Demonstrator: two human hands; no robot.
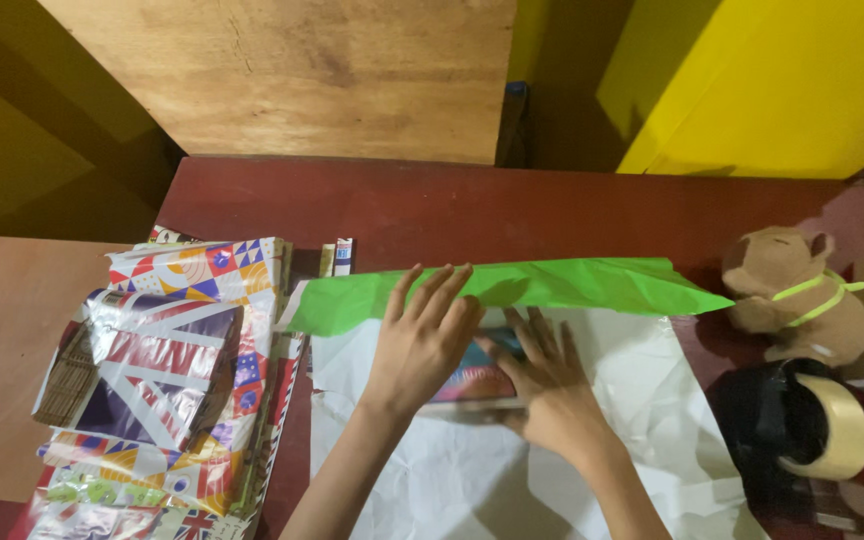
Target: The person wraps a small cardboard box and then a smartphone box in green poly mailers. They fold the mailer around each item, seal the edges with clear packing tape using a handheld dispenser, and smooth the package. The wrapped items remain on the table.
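A: Head view: left hand (420, 335) lies flat, fingers (444, 290) spread and empty, pressing the green paper flap (512, 290) down over the far edge of the box (477, 382).

B: Right hand?

A: Right hand (552, 385) also flat, fingers loose and spread, holding nothing, resting on the box's near right side. The box sits mid-sheet on the white underside of the paper (472, 480), on the dark red surface (472, 205).

B: How to do the fold well?

A: My read: pull the flap taut before creasing, keep the right palm pinning the box so it can't slide (the flap's right end (652, 290) looks lifted, so smooth outward from centre). The tape roll (832, 430) sits near, on the right

B: Clutter?

A: Stack of patterned wrap (177, 370) on the left, plush toy (792, 295) far right, both apart from the sheet
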